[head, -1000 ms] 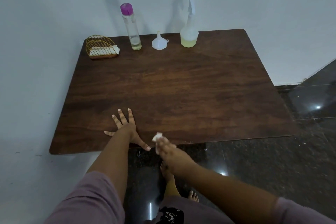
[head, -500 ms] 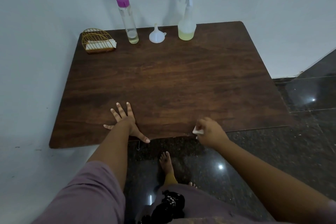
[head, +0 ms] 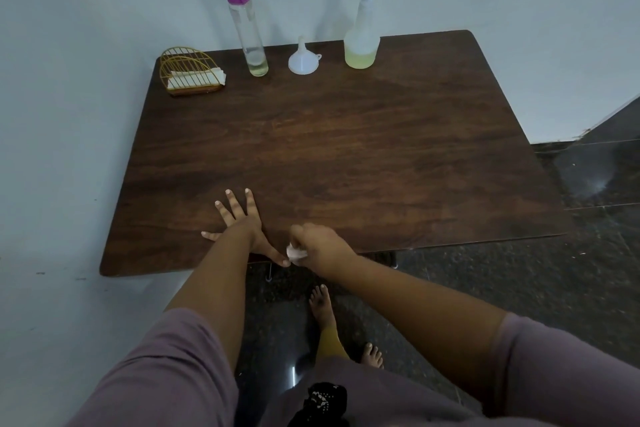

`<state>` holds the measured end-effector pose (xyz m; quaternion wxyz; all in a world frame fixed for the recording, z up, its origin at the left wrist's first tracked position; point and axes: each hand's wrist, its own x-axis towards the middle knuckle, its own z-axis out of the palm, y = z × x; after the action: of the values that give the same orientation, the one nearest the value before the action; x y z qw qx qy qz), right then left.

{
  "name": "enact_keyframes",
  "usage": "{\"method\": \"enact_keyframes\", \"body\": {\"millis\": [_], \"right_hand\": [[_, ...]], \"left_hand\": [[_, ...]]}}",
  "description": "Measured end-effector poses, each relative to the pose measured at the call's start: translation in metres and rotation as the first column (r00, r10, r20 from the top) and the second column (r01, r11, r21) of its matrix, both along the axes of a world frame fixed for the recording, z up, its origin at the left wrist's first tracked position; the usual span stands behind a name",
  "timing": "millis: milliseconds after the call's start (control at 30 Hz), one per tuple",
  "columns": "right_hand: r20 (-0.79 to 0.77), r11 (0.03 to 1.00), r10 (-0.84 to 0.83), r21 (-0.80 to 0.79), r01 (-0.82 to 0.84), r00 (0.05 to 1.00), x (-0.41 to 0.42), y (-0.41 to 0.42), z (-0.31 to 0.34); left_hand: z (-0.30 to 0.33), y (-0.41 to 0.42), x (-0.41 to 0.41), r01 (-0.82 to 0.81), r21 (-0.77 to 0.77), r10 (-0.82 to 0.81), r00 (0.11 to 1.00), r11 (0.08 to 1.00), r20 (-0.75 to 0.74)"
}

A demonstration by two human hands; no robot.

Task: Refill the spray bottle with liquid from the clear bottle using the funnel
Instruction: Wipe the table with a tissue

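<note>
So your right hand point(head: 320, 246) pinches a crumpled tissue point(head: 295, 252) at the near table point(head: 381, 156) edge; your left hand point(head: 242, 224) lies flat, fingers spread. Far back, clear bottle point(head: 247, 29) capped, funnel point(head: 303, 59) inverted, spray bottle point(head: 361, 42) closed: either pouring hasn't begun or you're wiping up afterwards.

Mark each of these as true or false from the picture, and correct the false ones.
1. The tall clear bottle with the purple cap stands capped. True.
2. The small white plastic funnel sits in the neck of the translucent spray bottle. False: it rests on the dark wooden table, wide end down, between the two bottles.
3. The left hand lies flat on the table with its fingers spread. True.
4. The right hand holds the funnel. False: it grips a small white wad at the near table edge.
5. The gold wire holder holds white paper. True.
</note>
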<state>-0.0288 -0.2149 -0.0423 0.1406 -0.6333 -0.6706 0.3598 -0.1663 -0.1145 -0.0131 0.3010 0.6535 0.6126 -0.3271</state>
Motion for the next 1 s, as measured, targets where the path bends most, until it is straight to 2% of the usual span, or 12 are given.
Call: {"method": "enact_keyframes", "body": {"millis": [67,100,200,267,367,400,467,567,633,767,867,1000], "right_hand": [[-0.273,0.971,-0.237,-0.093,0.220,0.932,0.015,0.013,0.011],[-0.306,0.940,-0.342,-0.121,0.320,0.888,0.029,0.020,0.014],[-0.210,0.779,-0.626,-0.144,0.610,0.751,0.089,0.034,0.013],[-0.063,0.645,-0.764,-0.058,0.762,0.642,0.137,0.031,0.006],[0.046,0.544,-0.839,0.046,0.838,0.543,0.176,0.018,-0.005],[0.071,0.593,-0.804,0.051,0.803,0.590,0.172,0.015,-0.010],[0.260,0.797,-0.590,0.036,0.603,0.764,0.140,0.010,-0.020],[0.399,0.992,-0.128,0.043,0.120,0.908,0.071,0.000,-0.032],[0.330,0.979,0.185,0.021,-0.203,0.926,0.033,-0.011,-0.032],[0.365,0.743,0.624,-0.003,-0.669,0.691,0.026,-0.022,-0.028],[0.348,0.689,0.673,0.023,-0.724,0.652,0.063,-0.018,-0.017],[0.364,0.822,0.515,0.048,-0.568,0.776,0.077,-0.010,-0.007]], "left_hand": [[0.000,0.001,0.000,0.009,-0.003,-0.009,1.000,1.000,-0.011],[0.001,0.002,0.001,0.010,-0.005,-0.010,1.000,1.000,-0.021],[0.002,0.002,0.005,0.004,-0.009,-0.004,0.998,1.000,-0.058],[0.001,0.001,0.006,0.012,-0.016,-0.013,0.998,1.000,-0.067],[0.001,0.005,0.007,0.025,-0.020,-0.027,0.997,0.999,-0.079],[0.001,0.005,0.008,0.023,-0.020,-0.024,0.996,1.000,-0.081],[0.002,0.006,0.012,0.015,-0.016,-0.017,0.995,1.000,-0.098],[0.000,0.005,0.012,0.015,-0.017,-0.017,0.994,1.000,-0.104],[-0.002,0.007,0.010,0.033,-0.028,-0.036,0.996,0.999,-0.085],[-0.006,0.012,0.005,0.051,-0.055,-0.055,0.996,0.997,-0.071],[-0.010,0.017,0.006,0.051,-0.069,-0.058,0.993,0.996,-0.106],[-0.015,0.016,0.006,0.046,-0.053,-0.053,0.989,0.998,-0.140]]}}
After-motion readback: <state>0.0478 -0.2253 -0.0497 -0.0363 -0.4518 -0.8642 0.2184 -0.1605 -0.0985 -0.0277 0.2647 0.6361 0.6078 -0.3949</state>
